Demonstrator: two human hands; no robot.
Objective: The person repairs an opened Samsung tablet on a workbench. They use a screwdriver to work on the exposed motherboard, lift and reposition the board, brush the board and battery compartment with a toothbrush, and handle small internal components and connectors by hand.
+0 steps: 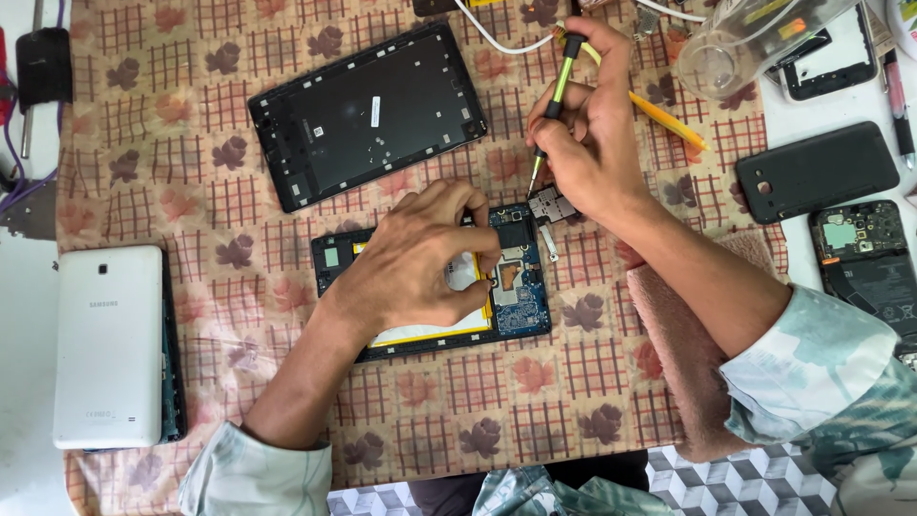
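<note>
Nearest us, our left hand (420,263) lies across the opened tablet (435,287), which sits in the middle of the tabletop (239,287) on its patterned cloth, and the grip there has thumb and forefinger nearly pinched together over the yellow-edged battery (430,334); whether they clamp on some tiny part we cannot tell. Just past that, the blue circuit board (521,287) shows at the tablet's right end. Our right hand (592,143) has its grip clamped on a slim green-handled screwdriver (559,86), tip down at the board's upper edge beside a small metal shield (552,204). We judge this tablet light but fragile: the board is thin and stiff, the battery soft enough to dent, so it wants holding by the plastic frame at the rim, not by the board. A pink towel (683,363) lies under our right forearm. Off to the left rests a white tablet (107,344), face down. Further out lies a detached black back cover (368,115), with a yellow pencil (669,119), a clear plastic cup (755,43), a black phone cover (817,172) and an opened phone (869,258) on the far right
</note>
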